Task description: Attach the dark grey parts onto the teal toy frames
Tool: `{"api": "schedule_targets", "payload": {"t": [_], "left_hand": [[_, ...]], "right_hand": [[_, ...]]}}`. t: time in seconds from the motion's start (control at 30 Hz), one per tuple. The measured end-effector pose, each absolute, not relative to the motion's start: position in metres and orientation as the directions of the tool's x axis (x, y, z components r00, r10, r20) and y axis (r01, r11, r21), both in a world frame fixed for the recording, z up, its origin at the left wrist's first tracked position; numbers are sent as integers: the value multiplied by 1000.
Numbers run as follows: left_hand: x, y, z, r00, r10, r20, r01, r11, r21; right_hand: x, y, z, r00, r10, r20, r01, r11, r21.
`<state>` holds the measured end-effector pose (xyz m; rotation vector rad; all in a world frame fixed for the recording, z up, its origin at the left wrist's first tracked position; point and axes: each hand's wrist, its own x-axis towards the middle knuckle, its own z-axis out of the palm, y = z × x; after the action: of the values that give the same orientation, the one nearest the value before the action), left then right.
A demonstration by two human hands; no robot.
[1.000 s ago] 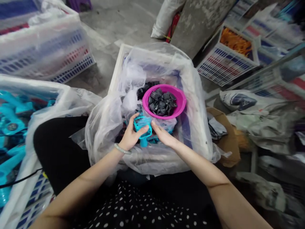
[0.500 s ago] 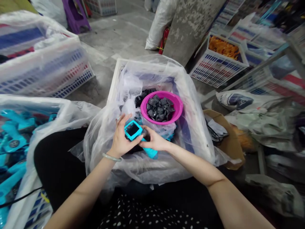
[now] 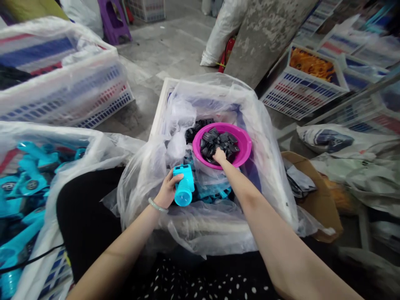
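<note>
My left hand [image 3: 168, 189] is closed around a bright blue plastic housing [image 3: 184, 183], boxy at the top with a round, cup-like end facing me. It is held above the near left part of a plastic-lined crate [image 3: 175, 216]. My right hand [image 3: 219, 155] reaches into a magenta bowl [image 3: 245, 156], fingers drawn together and touching small black plastic parts [image 3: 229, 139]. The fingertips are hidden among those parts, so I cannot make out what they hold. Under the bowl, more blue pieces [image 3: 218, 193] lie in the crate under clear film.
At my left stands a lined crate with blue housings [image 3: 29, 175]; behind it is another crate [image 3: 103, 83]. A crate of orange parts [image 3: 312, 64] is at the back right. An open cardboard box [image 3: 325, 208] sits right of my crate. A purple stool [image 3: 114, 21] stands further back.
My right hand has let go of the blue housing and moved forward and right into the magenta bowl. My left hand keeps the housing, now turned with its round end toward me.
</note>
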<state>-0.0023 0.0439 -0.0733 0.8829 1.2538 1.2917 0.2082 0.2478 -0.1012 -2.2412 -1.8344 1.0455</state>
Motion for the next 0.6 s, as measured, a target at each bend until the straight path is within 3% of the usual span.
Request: {"api": "schedule_targets", "payload": {"t": [0.13,0.2,0.27,0.37,0.43,0.6], "left_hand": [[-4,45,-73,-65,961,-270,-248,246,937],[-1,44,-74,11,968,-251,-162,250,955],[5,41,-74,109,975,-191,-24,195,981],[15,33,-70,223,968,-112,69,99,993],[21,26,-63,260,962,-85,60,72,996],[25,12,-39,317,948,-27,87,0,996]], "right_hand": [[225,239,-79,-58,917,-393,794,-196,-575],[236,219,-61,-173,897,-406,742,-152,-653],[244,186,-44,-394,824,-406,615,-92,-783],[248,130,-26,-670,723,-166,334,95,-938],[249,99,-16,-682,732,-9,287,256,-923],[256,55,5,-690,717,100,307,415,-856]]}}
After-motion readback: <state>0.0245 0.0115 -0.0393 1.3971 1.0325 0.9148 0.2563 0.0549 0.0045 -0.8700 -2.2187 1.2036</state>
